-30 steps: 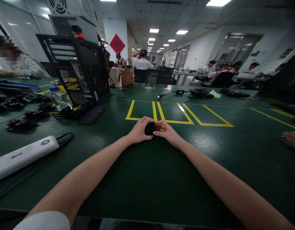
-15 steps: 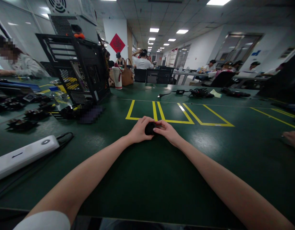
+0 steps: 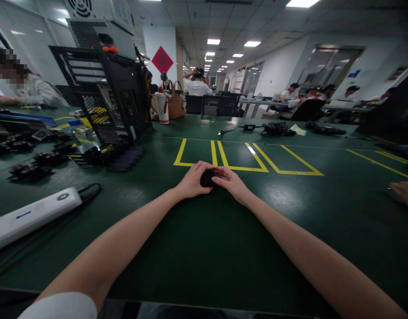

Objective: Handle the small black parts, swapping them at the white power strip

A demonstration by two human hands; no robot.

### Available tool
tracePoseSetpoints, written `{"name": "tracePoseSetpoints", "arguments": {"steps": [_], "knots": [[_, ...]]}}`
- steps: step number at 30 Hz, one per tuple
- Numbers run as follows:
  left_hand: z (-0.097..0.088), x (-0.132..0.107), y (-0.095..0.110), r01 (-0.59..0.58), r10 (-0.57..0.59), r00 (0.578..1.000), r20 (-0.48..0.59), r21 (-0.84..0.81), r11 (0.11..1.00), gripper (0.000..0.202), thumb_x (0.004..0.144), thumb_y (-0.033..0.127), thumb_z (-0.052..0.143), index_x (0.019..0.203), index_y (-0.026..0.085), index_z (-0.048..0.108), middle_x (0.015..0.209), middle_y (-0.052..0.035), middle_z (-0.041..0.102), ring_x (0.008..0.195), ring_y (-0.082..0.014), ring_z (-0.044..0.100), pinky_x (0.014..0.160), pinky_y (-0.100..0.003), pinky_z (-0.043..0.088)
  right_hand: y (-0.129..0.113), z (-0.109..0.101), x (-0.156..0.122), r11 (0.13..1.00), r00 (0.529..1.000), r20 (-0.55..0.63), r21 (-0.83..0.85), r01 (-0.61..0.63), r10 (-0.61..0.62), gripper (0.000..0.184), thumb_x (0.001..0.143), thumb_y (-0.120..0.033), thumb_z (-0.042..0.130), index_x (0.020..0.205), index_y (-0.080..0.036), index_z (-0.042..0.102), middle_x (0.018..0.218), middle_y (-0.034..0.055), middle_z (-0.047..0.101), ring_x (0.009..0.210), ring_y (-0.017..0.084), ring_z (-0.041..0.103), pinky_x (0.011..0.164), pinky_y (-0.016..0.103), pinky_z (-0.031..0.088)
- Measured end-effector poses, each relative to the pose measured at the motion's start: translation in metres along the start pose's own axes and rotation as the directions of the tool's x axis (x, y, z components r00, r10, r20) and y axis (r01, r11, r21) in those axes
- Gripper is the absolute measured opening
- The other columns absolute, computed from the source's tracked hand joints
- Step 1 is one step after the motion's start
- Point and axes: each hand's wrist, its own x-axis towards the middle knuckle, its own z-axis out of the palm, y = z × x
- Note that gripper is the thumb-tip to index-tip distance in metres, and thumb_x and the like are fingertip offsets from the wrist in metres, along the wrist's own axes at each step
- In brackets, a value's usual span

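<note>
Between my two hands is a small black rounded object (image 3: 207, 178), mostly covered by fingers, so its kind does not show. My left hand (image 3: 192, 180) curls around its left side, thumb low and fingers over the top. From the other side my right hand (image 3: 231, 182) pinches its right edge with thumb and fingertips. Both hands are low over the green tabletop (image 3: 204, 248), just in front of the yellow tape outlines (image 3: 247, 169).
At left stand a black computer case (image 3: 124, 97), black fan-like parts (image 3: 31, 172) and a white power strip (image 3: 34, 215) with its cord. Farther back are a white cup (image 3: 162, 108) and a coiled black cable (image 3: 279, 129). Another person's hand (image 3: 406, 190) is at the right edge.
My hands and the black object look almost unchanged. At the right edge, the other person's hand has shifted slightly to the left.
</note>
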Motion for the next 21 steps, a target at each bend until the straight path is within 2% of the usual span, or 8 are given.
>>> {"name": "tracePoseSetpoints", "arguments": {"steps": [7,14,21], "knots": [[-0.0008,-0.0006,0.0009,-0.001,0.001,1.000,0.004,-0.008,1.000,0.055,0.059,0.019,0.064,0.109,0.023,0.041,0.106,-0.0051,0.045,0.100,-0.0231,0.045,0.085,-0.041,0.038,0.0015,-0.0022,0.0005,0.999,0.999,0.052,0.050,0.009,-0.012,0.037,0.059,-0.022,0.069,0.091,-0.023,0.052,0.096,0.0009,0.055,0.092,0.015,0.054,0.088,0.036,0.041],[-0.0015,-0.0007,0.0013,-0.003,0.003,1.000,0.012,-0.013,1.000,0.056,0.059,0.018,0.064,0.109,0.024,0.040,0.108,-0.0054,0.045,0.102,-0.0236,0.044,0.087,-0.042,0.037,0.0004,0.0006,-0.0001,0.999,1.000,0.007,0.034,0.016,-0.016,0.026,0.065,-0.030,0.064,0.086,-0.021,0.052,0.092,0.0006,0.055,0.085,0.014,0.054,0.082,0.035,0.045],[-0.0012,-0.0002,0.0009,-0.008,0.008,1.000,0.010,-0.011,1.000,0.057,0.059,0.019,0.064,0.110,0.023,0.040,0.107,-0.0052,0.045,0.101,-0.0226,0.044,0.087,-0.040,0.038,0.0000,-0.0005,-0.0003,1.000,1.000,-0.020,-0.023,0.010,-0.010,0.036,0.064,-0.028,0.066,0.096,-0.020,0.052,0.099,0.0034,0.055,0.091,0.016,0.055,0.088,0.039,0.041]]}}
